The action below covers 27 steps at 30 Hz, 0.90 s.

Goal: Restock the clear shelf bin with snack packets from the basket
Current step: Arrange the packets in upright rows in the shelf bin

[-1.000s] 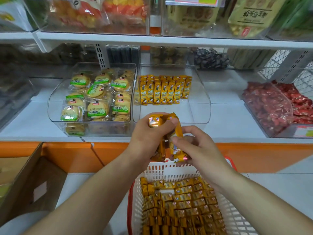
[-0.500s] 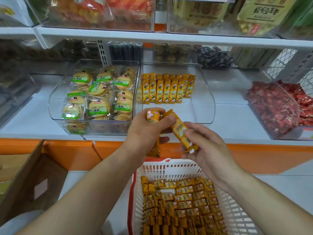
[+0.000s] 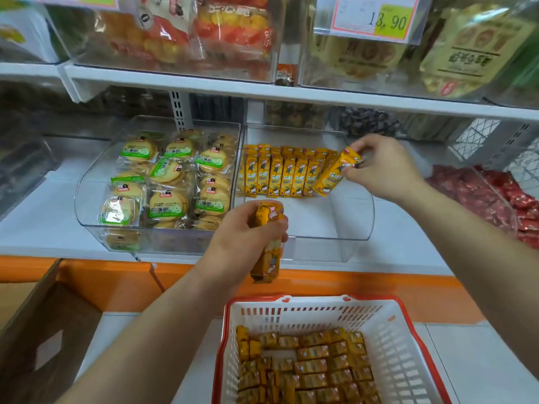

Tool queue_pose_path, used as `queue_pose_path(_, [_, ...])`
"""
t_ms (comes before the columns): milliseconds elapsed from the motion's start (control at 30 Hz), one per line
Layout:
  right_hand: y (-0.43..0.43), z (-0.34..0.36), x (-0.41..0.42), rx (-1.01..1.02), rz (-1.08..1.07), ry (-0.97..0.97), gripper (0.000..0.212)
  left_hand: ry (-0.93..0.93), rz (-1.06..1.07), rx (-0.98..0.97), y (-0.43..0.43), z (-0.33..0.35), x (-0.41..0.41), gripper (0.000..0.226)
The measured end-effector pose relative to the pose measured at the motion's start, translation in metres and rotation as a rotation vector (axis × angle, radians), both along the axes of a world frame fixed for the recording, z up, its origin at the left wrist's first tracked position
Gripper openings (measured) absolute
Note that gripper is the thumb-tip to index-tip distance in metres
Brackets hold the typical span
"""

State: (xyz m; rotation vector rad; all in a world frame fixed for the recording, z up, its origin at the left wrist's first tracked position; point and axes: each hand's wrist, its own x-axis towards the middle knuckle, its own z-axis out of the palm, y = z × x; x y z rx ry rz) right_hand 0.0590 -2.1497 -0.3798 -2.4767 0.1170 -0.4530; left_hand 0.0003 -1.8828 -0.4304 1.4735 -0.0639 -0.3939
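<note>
Mid-frame, the clear shelf bin (image 3: pixel 357 225) shows bare floor ahead of its back row of packets (image 3: pixel 277 176); the basket (image 3: pixel 405 339) sits lower right, well stocked. Our right hand (image 3: pixel 382 167), beside the left a second ago, now pinches one packet (image 3: pixel 334 177) against the row's right end. Our left hand (image 3: pixel 242 240) grips a bundle (image 3: pixel 269 258) at the bin's front lip.

Hands: two, left hand (image 3: pixel 248 237) and right hand (image 3: pixel 382 170).
Basket (image 3: pixel 408 325): one. The loose packets (image 3: pixel 315 365) inside are too many to count.
Clear bins at the shelf front: two.
Yellow-packet bin (image 3: pixel 358 223): at least six standing packets (image 3: pixel 275 177) in a row, plus one tilted packet (image 3: pixel 335 173) pinched by the right hand.
Bundle (image 3: pixel 267 258) in the left hand: two or more, exact count unclear.
Biscuit bin (image 3: pixel 87 199): at least ten round biscuit packs (image 3: pixel 166 204).
Cardboard box (image 3: pixel 43 330): one.
Price tag (image 3: pixel 376 18): one.
</note>
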Motion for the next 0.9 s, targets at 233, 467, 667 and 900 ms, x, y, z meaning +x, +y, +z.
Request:
queue_pose_path(233, [-0.024, -0.019, 0.098, -0.581, 0.134, 0.24, 0.044, 0.006, 0.021, -0.02, 0.009, -0.009, 0.014, 0.029])
queue_pose_path(467, [-0.019, -0.031, 0.132, -0.899, 0.14, 0.418, 0.013, 0.037, -0.015, -0.01, 0.009, -0.016, 0.016, 0.045])
queue_pose_path(667, [-0.011, -0.03, 0.123, -0.96, 0.07, 0.357, 0.02, 0.087, -0.011, -0.065, 0.001, -0.008, 0.013, 0.052])
queue_pose_path(900, [0.028, -0.021, -0.031, -0.067, 0.159, 0.054, 0.009, 0.17, 0.028, -0.205, -0.012, 0.011, 0.002, 0.034])
